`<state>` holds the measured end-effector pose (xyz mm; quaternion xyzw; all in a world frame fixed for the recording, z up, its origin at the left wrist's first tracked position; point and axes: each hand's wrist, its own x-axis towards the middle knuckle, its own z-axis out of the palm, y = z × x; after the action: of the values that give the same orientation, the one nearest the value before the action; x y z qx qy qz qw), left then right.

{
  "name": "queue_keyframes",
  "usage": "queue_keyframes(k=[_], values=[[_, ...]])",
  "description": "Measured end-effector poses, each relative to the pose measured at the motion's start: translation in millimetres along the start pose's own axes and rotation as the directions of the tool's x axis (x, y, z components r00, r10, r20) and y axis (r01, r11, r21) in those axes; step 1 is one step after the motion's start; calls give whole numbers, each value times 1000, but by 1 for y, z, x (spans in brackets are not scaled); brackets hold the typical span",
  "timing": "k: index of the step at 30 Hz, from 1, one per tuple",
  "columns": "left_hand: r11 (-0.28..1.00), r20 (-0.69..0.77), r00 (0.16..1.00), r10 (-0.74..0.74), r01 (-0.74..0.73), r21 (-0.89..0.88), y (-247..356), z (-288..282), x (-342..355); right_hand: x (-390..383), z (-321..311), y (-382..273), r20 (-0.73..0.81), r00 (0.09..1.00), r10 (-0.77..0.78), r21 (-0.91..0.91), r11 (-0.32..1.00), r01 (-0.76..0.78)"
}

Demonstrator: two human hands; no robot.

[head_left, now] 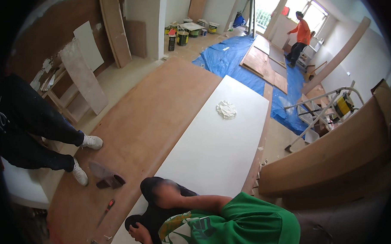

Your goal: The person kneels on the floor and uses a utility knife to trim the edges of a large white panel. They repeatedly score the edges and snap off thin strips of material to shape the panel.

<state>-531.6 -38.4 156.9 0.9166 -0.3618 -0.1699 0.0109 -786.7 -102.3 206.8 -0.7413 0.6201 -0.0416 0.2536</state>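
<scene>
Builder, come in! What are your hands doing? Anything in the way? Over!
Left hand on one knee; right hand, blurred, at the other knee. White paste heaped on white board. Someone's white shoes at edge of brown board, possibly in the way.

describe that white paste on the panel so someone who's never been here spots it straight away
Find the large brown board, then the long white panel along its right side in the picture. On that panel, toward the far end, sits the mound of white paste. Rounded and lumpy with a swirled surface, it stands out from the smooth, flat panel around it.
</scene>
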Motion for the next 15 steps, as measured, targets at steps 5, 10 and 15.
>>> queue_keyframes(k=[5, 10, 15], values=[[1000, 32, 999, -12, 12, -5, -3, 2, 2, 0, 0, 1, 20, 1000, -5, -10, 1000, 5], [1000, 8, 1000, 7, -7, -10, -6, 5, 4, -1, -2, -1, -36, 999, -11, -9, 1000, 11], [1000, 17, 1000, -5, 5, -8, 2, -6, -5, 0, -1, 0, 3, 1000, 3, 7, 1000, -3]])
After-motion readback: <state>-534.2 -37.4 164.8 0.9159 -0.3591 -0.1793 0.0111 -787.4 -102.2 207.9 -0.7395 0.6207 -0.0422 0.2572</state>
